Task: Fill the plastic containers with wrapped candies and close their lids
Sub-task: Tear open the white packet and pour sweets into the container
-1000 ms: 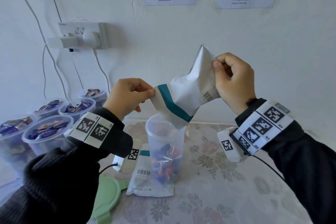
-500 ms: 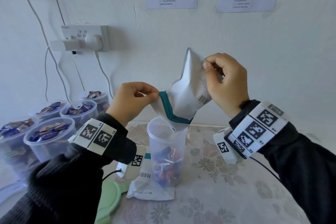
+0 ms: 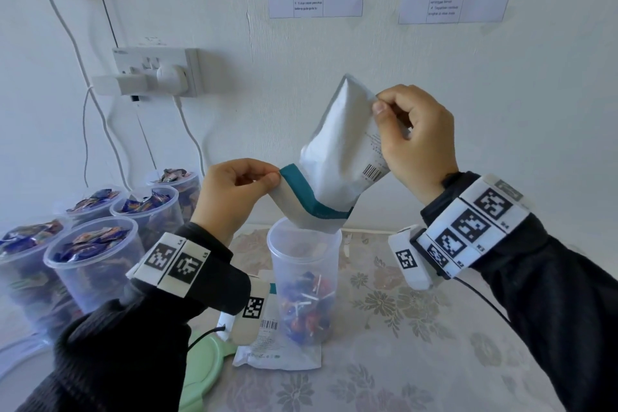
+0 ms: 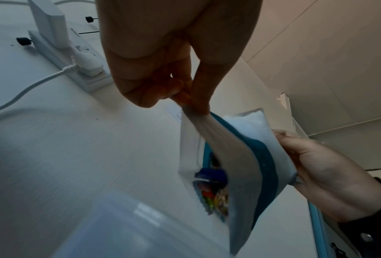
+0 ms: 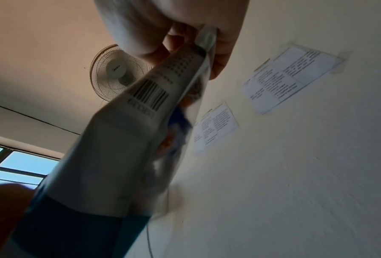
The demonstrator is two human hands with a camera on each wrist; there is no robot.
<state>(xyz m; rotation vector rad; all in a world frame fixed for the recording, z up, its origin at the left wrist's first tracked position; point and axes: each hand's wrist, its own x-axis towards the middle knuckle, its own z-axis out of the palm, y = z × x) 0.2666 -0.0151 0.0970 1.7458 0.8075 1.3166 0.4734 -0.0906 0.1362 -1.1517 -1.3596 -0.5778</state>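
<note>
Head view: green lid (image 3: pixel 204 368) lies nearest at the table's (image 3: pixel 418 361) front edge, then a flat packet (image 3: pixel 267 344), then the open tub (image 3: pixel 304 274), part full of candies (image 3: pixel 306 308). Above it the bag (image 3: pixel 337 157) hangs mouth-down into the rim. Left hand (image 3: pixel 234 194) pinches the teal mouth corner; right hand (image 3: pixel 414 140) pinches the sealed top corner. Bag looks light, limp, slick, so corner pinches suit it; candies still inside. Tub looks light and tippy. Filled tubs (image 3: pixel 90 251) stand far left.
</note>
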